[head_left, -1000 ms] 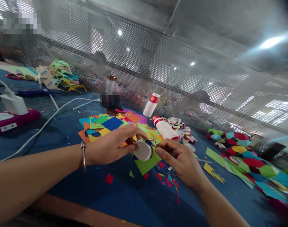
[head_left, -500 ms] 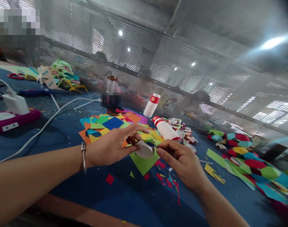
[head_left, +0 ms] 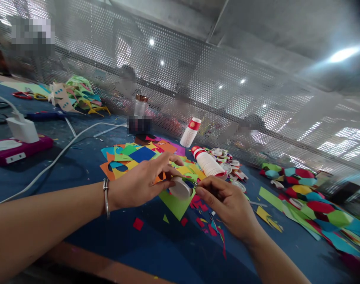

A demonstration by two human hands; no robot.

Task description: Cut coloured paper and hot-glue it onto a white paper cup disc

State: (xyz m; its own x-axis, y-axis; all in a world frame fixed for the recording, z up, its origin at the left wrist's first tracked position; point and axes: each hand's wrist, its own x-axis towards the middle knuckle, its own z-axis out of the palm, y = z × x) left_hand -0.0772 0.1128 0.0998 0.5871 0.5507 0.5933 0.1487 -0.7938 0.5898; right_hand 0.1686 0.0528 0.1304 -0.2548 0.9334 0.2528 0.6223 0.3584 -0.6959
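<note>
Between thumb and fingers, my left hand (head_left: 146, 179) holds a white round paper cup bottom (head_left: 180, 189), its flat face tilted toward me. My right hand (head_left: 229, 203) is closed in a pinch at the right edge of that piece. What its fingertips grip is too small to make out. Below the cup bottom lies a light green paper sheet (head_left: 179, 211). Behind my hands spreads a pile of coloured paper pieces (head_left: 143, 154). Small red paper scraps (head_left: 212, 228) lie beneath my right hand.
One paper cup stack (head_left: 189, 136) stands leaning in view; another cup stack (head_left: 208, 162) lies beside cut cup pieces (head_left: 225, 167). Multicoloured paper shapes (head_left: 319, 207) are at right. On the left are a magenta power strip (head_left: 45, 145), a white cable (head_left: 54, 167) and a lidded bottle (head_left: 140, 107).
The white cup bottom is turned slightly, showing more of its flat face. My right fingertips have shifted a little along its edge. The camera view has moved slightly.
</note>
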